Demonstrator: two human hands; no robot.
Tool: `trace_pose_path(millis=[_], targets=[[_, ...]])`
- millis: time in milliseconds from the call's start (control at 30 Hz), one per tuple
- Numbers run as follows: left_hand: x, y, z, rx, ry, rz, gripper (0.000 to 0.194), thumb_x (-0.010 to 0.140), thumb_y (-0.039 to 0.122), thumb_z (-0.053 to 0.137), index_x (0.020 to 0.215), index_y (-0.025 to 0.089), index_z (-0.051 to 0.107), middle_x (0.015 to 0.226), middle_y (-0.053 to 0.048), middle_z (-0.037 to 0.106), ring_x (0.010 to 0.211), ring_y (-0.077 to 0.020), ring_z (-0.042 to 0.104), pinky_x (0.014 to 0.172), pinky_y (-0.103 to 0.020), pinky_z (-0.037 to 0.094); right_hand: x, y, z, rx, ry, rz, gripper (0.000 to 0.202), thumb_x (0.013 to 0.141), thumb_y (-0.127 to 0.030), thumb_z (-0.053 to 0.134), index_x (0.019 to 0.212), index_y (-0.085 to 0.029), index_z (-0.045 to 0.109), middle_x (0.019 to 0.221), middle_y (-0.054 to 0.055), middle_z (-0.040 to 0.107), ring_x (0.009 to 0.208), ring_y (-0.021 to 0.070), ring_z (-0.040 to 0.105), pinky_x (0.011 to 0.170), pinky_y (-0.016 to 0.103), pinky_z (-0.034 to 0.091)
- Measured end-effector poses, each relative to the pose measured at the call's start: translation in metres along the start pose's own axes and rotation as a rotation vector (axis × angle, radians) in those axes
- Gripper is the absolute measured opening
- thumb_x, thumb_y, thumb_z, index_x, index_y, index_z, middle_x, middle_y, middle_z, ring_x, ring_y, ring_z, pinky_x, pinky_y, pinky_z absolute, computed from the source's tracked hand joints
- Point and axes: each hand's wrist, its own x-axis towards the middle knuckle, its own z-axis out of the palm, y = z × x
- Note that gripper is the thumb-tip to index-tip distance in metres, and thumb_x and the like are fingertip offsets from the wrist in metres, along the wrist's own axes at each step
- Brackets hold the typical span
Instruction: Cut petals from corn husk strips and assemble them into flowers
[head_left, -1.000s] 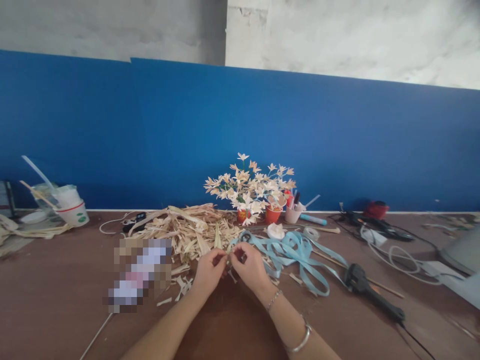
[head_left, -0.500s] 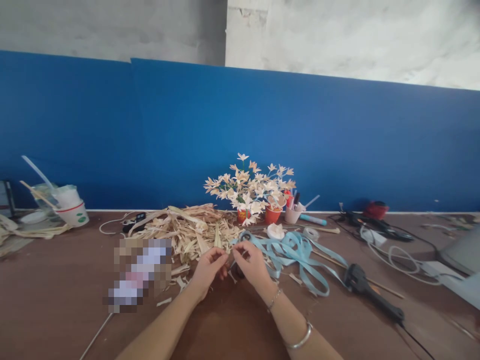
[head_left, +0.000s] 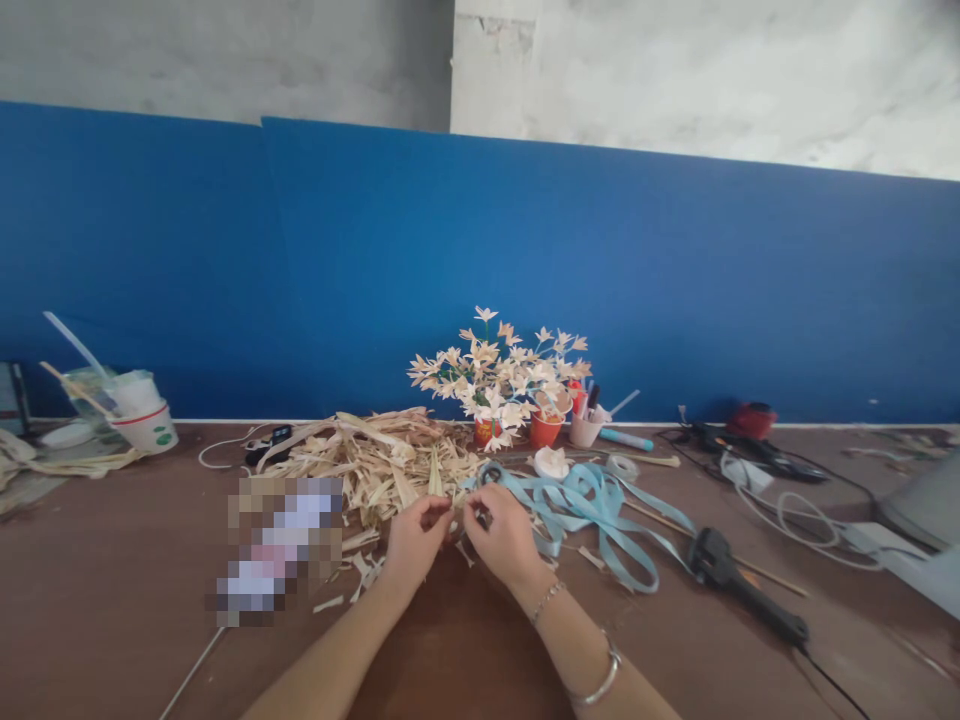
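My left hand (head_left: pixel 414 548) is closed in a pinch, its fingertips beside those of my right hand (head_left: pixel 506 535), which is pinched too. Whatever lies between the fingers is too small to make out. Just beyond the hands spreads a pile of dry, pale husk strips (head_left: pixel 367 462), with small scraps near my left wrist. Light blue ribbon (head_left: pixel 592 485) lies in loose loops to the right of my right hand. Behind, pale husk-like flowers (head_left: pixel 491 370) stand on thin stems in a red cup (head_left: pixel 487 432) and an orange cup (head_left: pixel 546 430).
A black corded tool (head_left: pixel 750 590) lies on the brown table (head_left: pixel 457 660) at right, near a thin stick. A blurred-out object (head_left: pixel 274 550) is at left. White cups (head_left: pixel 146 428) stand far left. Cables and a blue marker (head_left: pixel 626 440) lie toward the blue partition (head_left: pixel 375 250).
My hands have shifted slightly, and the fingertips of both are drawn a little closer in their pinches. The things on the table stay where they were.
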Motion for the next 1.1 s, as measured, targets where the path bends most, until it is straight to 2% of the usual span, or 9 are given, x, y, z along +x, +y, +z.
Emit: trace_pose_path(millis=[200,300,433,500,633,867,1100], targets=[[-0.002,-0.003,-0.002,0.264,0.025,0.178,0.018,0.073,0.03,0.055,0.08,0.018,0.067,0.072,-0.004,0.069,0.064,-0.0173,0.063,0.062,-0.027,0.049,0.0,-0.002,0.001,0.013,-0.001,0.035,0.012,0.075,-0.015,0.051,0.064,-0.019,0.053,0.065,0.001,0.055,0.066,0.0147,0.051,0.062,0.023,0.038],[-0.003,-0.001,-0.003,0.298,0.042,0.209,0.017,0.073,0.028,0.054,0.077,0.019,0.068,0.075,-0.005,0.07,0.068,-0.0181,0.063,0.065,-0.028,0.048,0.0,-0.003,0.001,0.041,0.002,0.043,0.014,0.076,-0.018,0.052,0.063,-0.018,0.054,0.063,0.0,0.055,0.064,0.0142,0.05,0.061,0.024,0.037],[-0.001,-0.001,-0.003,0.156,0.066,0.122,0.013,0.069,0.028,0.059,0.071,0.02,0.068,0.065,-0.003,0.068,0.06,-0.018,0.062,0.057,-0.026,0.047,0.0,-0.002,0.0,0.122,-0.014,0.076,0.014,0.079,-0.023,0.051,0.066,-0.018,0.056,0.065,0.001,0.057,0.064,0.0147,0.052,0.061,0.025,0.039],[0.001,-0.002,-0.003,0.054,0.074,0.06,0.011,0.067,0.028,0.061,0.069,0.019,0.068,0.056,-0.001,0.065,0.052,-0.0171,0.059,0.052,-0.025,0.045,0.0,-0.001,0.0,0.185,0.005,0.113,0.011,0.08,-0.024,0.049,0.078,-0.018,0.058,0.072,0.003,0.06,0.067,0.0155,0.054,0.062,0.025,0.041],[0.004,-0.001,-0.003,-0.087,0.065,-0.028,0.012,0.064,0.029,0.064,0.067,0.018,0.066,0.046,0.001,0.06,0.044,-0.0154,0.055,0.045,-0.024,0.042,0.001,0.0,0.002,0.286,0.017,0.171,0.022,0.08,-0.022,0.047,0.099,-0.017,0.058,0.082,0.005,0.061,0.07,0.0165,0.057,0.063,0.026,0.044],[0.0,0.007,0.0,-0.129,0.025,-0.097,0.015,0.062,0.03,0.064,0.068,0.016,0.065,0.043,0.002,0.059,0.041,-0.0136,0.053,0.044,-0.023,0.041,0.002,0.006,0.006,0.386,-0.037,0.241,0.019,0.076,-0.021,0.051,0.09,-0.017,0.063,0.078,0.003,0.062,0.07,0.0162,0.057,0.062,0.026,0.045],[-0.003,0.01,0.0,-0.231,-0.047,-0.147,0.02,0.062,0.032,0.066,0.07,0.014,0.065,0.046,0.002,0.06,0.044,-0.0121,0.053,0.045,-0.021,0.04,0.002,0.004,0.009,0.535,-0.068,0.354,0.011,0.073,-0.022,0.054,0.078,-0.017,0.062,0.069,0.001,0.063,0.061,0.0137,0.056,0.056,0.024,0.044]])
